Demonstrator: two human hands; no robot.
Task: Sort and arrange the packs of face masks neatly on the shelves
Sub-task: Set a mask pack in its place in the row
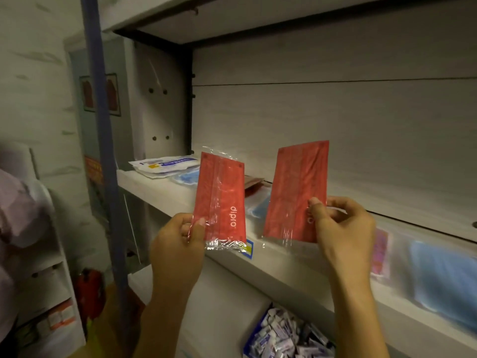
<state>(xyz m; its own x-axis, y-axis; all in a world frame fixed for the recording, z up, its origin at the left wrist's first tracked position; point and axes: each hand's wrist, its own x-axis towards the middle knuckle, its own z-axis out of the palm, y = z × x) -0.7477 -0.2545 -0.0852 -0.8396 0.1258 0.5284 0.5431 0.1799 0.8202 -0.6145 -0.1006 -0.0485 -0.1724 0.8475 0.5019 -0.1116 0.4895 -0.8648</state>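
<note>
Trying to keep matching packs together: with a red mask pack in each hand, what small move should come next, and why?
Probably bring the two together into one stack. The left hand pinches one red pack and the right hand pinches another red pack, both upright above the shelf. They look alike, while blue packs already lie on it.

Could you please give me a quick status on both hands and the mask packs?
Left hand pinches one red plastic-wrapped mask pack; right hand pinches a second red pack. Both upright above the white shelf. Blue mask packs already lie there.
</note>
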